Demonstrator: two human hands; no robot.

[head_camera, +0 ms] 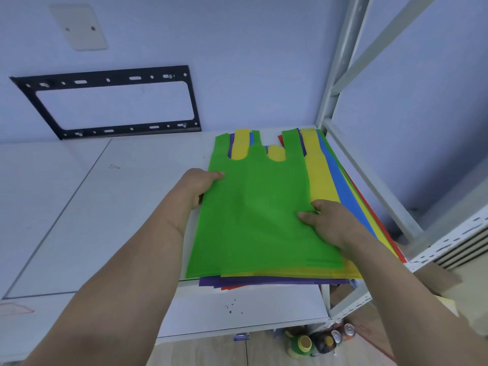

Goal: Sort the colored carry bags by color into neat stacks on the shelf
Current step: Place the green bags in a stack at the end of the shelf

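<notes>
Overhanging the white shelf's (126,207) front edge, mixed-colour bags (324,180) lie stacked rightward, bare board leftward; left hand (200,186) and right hand (327,223) pinch the top green bag's (253,207) sides.

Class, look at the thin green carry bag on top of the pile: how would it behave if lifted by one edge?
The thin green carry bag probably droops limply; it lies sheet-flat, with cut-out handles. It looks light, since the left hand and right hand grip only its edges. It may slide easily off the smooth yellow bag beneath.
</notes>
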